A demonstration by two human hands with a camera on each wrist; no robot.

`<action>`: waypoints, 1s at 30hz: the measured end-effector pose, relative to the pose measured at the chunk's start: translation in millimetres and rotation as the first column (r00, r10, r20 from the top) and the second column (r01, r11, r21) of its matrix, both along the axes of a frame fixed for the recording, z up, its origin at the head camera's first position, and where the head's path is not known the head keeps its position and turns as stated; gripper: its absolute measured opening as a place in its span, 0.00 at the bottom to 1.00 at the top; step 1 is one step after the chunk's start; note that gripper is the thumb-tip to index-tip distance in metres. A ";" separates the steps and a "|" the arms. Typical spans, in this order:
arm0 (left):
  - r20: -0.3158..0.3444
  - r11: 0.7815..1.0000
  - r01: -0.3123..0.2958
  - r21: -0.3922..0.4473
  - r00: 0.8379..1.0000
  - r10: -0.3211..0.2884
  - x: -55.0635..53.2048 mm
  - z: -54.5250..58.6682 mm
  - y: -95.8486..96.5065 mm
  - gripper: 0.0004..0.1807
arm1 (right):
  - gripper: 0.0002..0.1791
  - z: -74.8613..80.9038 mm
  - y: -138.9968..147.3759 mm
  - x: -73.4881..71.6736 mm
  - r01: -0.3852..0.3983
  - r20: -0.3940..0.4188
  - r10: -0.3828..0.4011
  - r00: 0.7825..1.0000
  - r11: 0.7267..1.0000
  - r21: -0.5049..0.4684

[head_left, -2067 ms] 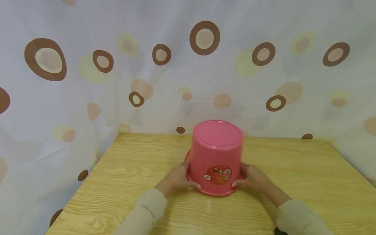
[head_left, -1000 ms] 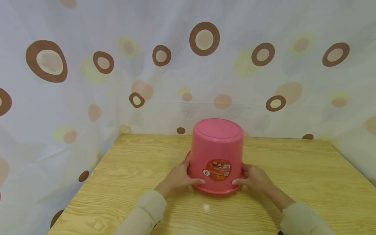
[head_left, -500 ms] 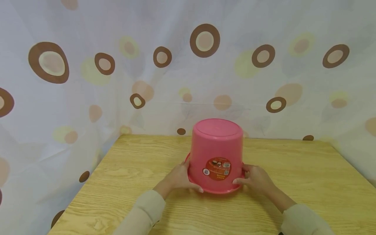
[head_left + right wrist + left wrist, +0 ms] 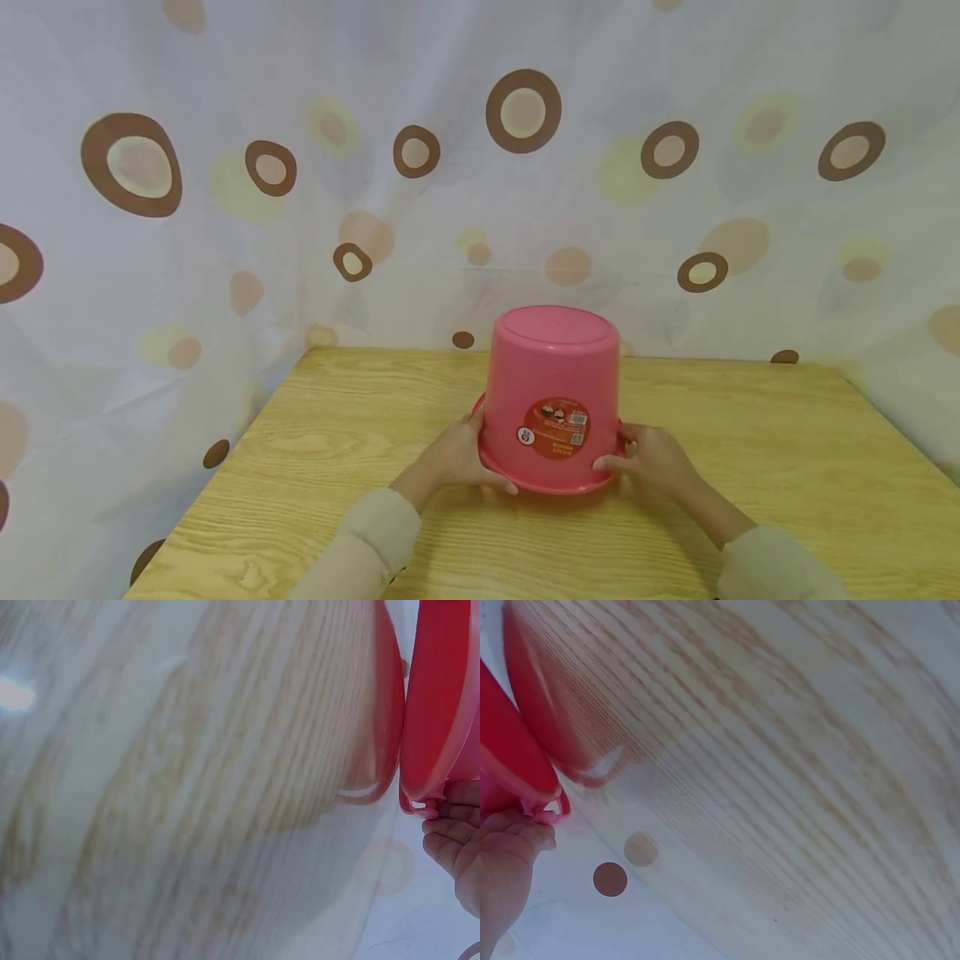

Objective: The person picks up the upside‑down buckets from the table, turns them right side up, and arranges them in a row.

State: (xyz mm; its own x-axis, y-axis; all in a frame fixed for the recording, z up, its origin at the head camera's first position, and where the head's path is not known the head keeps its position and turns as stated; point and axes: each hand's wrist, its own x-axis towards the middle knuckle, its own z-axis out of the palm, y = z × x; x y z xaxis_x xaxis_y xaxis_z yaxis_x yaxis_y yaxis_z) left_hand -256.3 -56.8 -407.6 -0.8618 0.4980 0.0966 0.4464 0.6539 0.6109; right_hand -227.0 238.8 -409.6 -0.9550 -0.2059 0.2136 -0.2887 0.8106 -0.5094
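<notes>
A pink plastic bucket [image 4: 555,375] is upside down over the wooden table, its flat base up and its mouth facing down. An oval red label [image 4: 557,428] with upside-down print is on its near side. My left hand [image 4: 453,454] grips the bucket's rim on the left, thumb along the near edge. On the right, my right hand [image 4: 656,458] holds the rim with the thumb in front and fingers behind. In both wrist views the rim is raised above the tabletop, and its red reflection [image 4: 540,697] shows below. The fingers lie near the handle's ends at the rim.
The wooden tabletop [image 4: 360,408] stretches around the bucket on all sides. A white curtain [image 4: 450,192] with brown, yellow and peach circles hangs behind the table and along both sides.
The bucket stays in both hands at nearly the same spot, tilting slightly so its label sits a little higher. The left thumb has shifted slightly along the rim.
</notes>
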 end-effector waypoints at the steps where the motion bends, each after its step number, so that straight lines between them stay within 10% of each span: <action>1: 0.002 1.000 -0.001 0.003 1.000 0.001 -0.1 -0.6 0.0 0.66 | 0.44 0.6 -0.1 0.3 0.000 0.006 0.000 1.000 1.000 -0.005; 30: 0.021 0.998 -0.058 -0.026 0.998 0.059 -1.0 -1.2 -0.8 0.63 | 0.56 6.7 8.0 5.5 -0.157 0.018 0.157 0.987 0.988 0.010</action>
State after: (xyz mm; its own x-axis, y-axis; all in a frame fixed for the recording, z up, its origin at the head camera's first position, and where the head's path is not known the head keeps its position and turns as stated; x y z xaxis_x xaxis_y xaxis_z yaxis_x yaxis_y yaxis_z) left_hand -257.3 -57.6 -408.8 -0.8914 0.4485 0.0657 0.3936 0.6938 0.6032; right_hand -221.5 246.8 -402.9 -0.9142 -0.3559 0.1942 -0.4041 0.7618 -0.5063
